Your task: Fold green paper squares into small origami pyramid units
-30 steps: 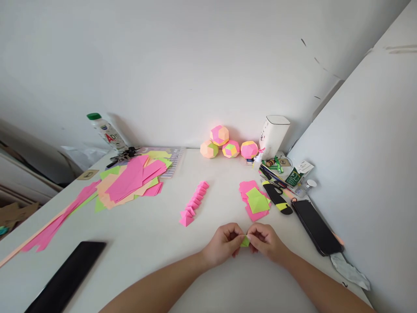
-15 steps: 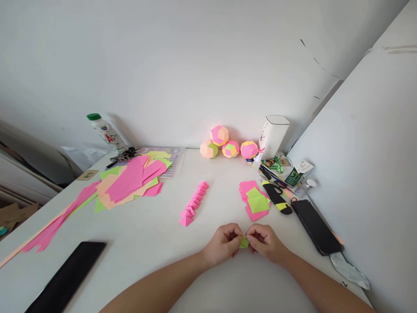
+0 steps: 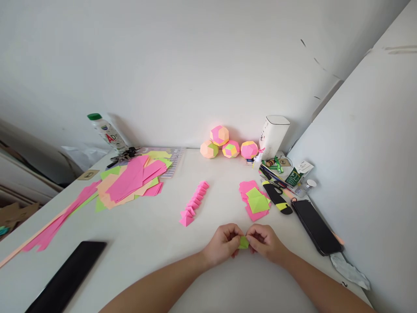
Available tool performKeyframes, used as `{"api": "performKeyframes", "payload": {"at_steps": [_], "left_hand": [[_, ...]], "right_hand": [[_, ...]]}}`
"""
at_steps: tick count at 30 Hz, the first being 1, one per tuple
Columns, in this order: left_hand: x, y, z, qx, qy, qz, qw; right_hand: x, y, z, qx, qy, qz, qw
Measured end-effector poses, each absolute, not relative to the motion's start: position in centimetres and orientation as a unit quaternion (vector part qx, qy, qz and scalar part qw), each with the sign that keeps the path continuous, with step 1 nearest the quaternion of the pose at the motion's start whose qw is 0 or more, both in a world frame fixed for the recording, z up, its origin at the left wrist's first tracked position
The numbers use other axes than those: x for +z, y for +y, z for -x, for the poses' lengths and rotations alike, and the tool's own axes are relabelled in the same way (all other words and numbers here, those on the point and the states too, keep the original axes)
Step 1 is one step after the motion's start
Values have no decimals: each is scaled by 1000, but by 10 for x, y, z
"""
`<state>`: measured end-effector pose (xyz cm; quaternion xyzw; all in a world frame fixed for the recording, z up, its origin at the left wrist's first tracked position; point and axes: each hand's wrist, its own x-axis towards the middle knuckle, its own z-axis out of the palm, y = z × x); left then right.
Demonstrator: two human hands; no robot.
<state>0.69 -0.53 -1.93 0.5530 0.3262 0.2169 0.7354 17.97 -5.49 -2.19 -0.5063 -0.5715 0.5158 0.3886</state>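
Observation:
My left hand (image 3: 224, 243) and my right hand (image 3: 265, 242) meet low over the white table (image 3: 156, 243), fingers pinched together on a small folded green paper piece (image 3: 243, 243) between them. Just beyond my hands lies a little stack of pink and green paper squares (image 3: 254, 201). To its left runs a row of folded pink paper units (image 3: 194, 202).
A spread of pink, peach and green sheets (image 3: 130, 182) lies at the left, long pink strips (image 3: 55, 224) beside it. Several paper balls (image 3: 228, 144) stand by the wall near a white box (image 3: 274, 135). Black phone (image 3: 315, 226) right, black slab (image 3: 67, 276) front left, bottle (image 3: 107, 132), keys (image 3: 124, 154), scissors (image 3: 276, 196).
My fingers have shifted slightly on the green piece, which sits a little lower and flatter between them. Nothing else has moved.

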Motion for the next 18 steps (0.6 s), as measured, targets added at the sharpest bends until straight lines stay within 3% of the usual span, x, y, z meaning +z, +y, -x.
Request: {"api": "performKeyframes", "payload": {"at_steps": [18], "left_hand": [[-20,-7,-8,209,330,-589,708]], "right_hand": [[-24,-55,-177,490,-594,508,386]]}}
